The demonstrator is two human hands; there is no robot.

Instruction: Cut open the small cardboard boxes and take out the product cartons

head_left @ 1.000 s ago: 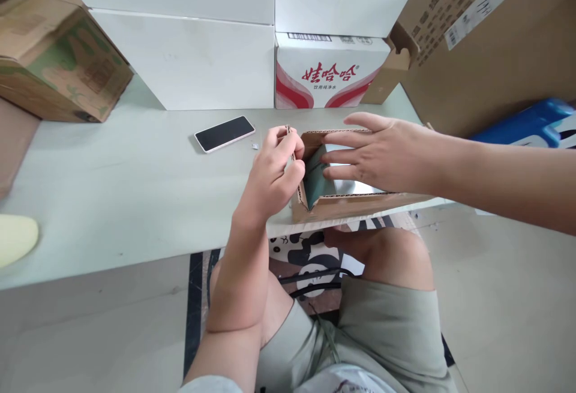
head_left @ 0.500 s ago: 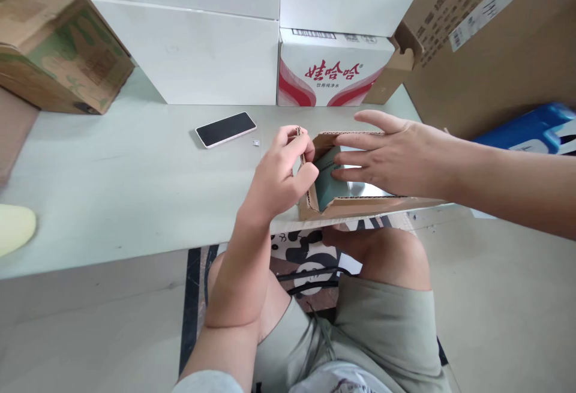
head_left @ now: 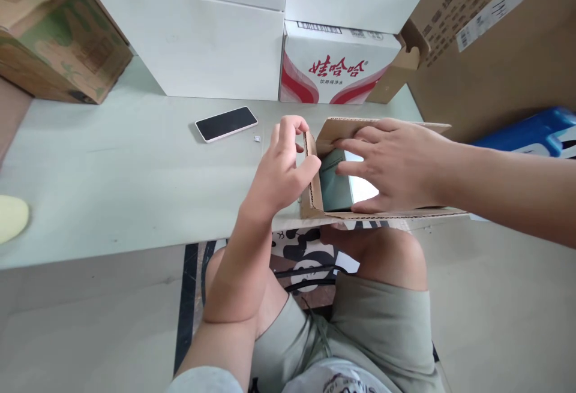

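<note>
Two bare hands are seen about one open corrugated cardboard box [head_left: 315, 192], placed right of the frame's centre at the near edge of the counter [head_left: 112, 171]. The left hand [head_left: 281, 168] is bent at the box's left wall, thumb and forefinger about its rim; whether it is pinched cannot be told. The right hand [head_left: 400, 165] is spread over one smooth grey-green box [head_left: 335, 189] inside, much of which is hidden by it; whether this is gripped cannot be told.

At the left edge, one rounded yellow object [head_left: 12, 219] is cut off by the frame. At upper left, one brown carton [head_left: 85, 39] is printed in green. Three plain white panels [head_left: 193, 45] are ranged along the top, with one red-and-white carton [head_left: 337, 72] beneath the right-hand one. Left of centre, one flat, dark-screened phone [head_left: 226, 124] and one tiny white piece [head_left: 257, 138] are laid. The right side is taken up by one large cardboard panel [head_left: 486, 87] and one blue plastic object [head_left: 526, 132], partly covered by the right forearm.
</note>
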